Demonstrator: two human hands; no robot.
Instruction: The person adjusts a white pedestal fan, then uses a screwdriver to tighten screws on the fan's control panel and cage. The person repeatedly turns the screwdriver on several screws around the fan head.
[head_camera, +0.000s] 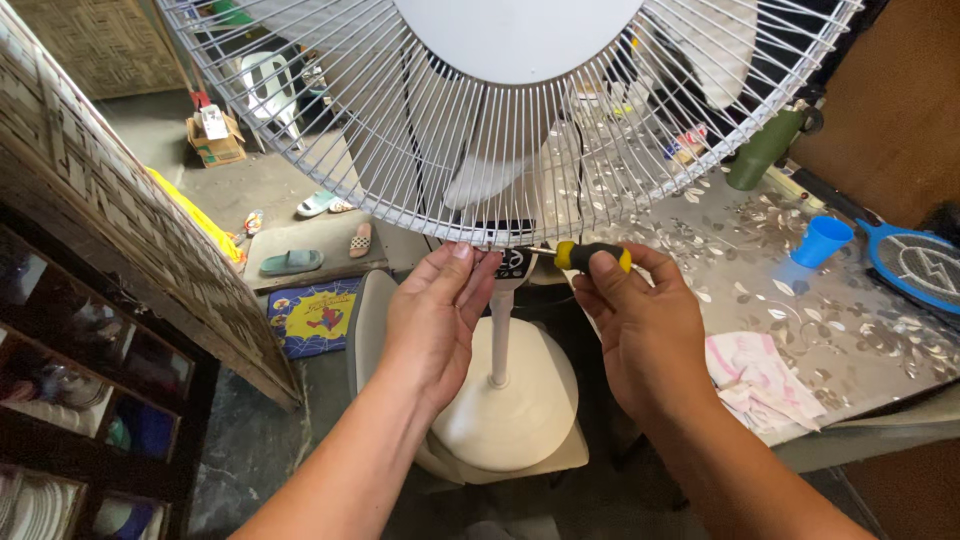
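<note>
right hand (645, 320) around screwdriver (590, 257), empty-looking blue cup (822, 240) well apart

The white wire fan grille (500, 130) fills the space above and beyond my 2 hands, so nothing passes upward there; my left hand (435, 315) touches its bottom rim and my right hand (640, 320) holds a screwdriver (590, 257) just below it. The fan pole (500, 330) and round base (510, 410) stand between my forearms. To the right the table (800, 300), with a cloth (760, 375) and blue cup (825, 240), blocks low movement; the woven panel (120, 220) walls off the left, with open floor (250, 440) between.
</note>
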